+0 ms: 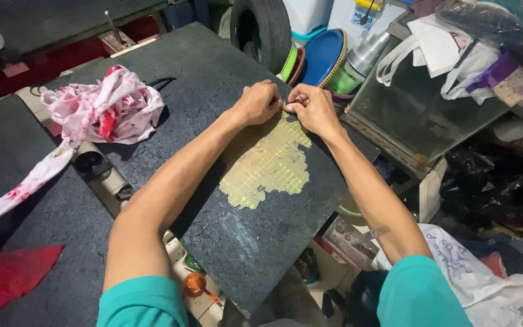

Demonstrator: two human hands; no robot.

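Yellow gridded film (269,166), thin and ragged-edged, clings flat to the dark speckled work board (213,85), spreading from its far right edge in toward the middle. It looks light, limp and tacky, the sort of skin that tears rather than lifts whole, so the only sensible purchase is at a loose lip along its far edge. That is just where both hands meet: the left hand (258,103) is curled into a loose fist with fingertips down on the film's top margin, and the right hand (314,108) sits touching it, thumb and forefinger nipped together on a sliver of that edge.

Near the board's far left corner lies a crumpled white rag stained red (107,106), soft and bunched.

Beyond the far edge, nested plastic basins (322,57), blue over green and brown, stand on their sides against a black rubber tyre (264,27); I cannot tell whether anything is in them. White cloth bags (437,45) slump on the glass-topped frame (419,109) to the right, their contents hidden.
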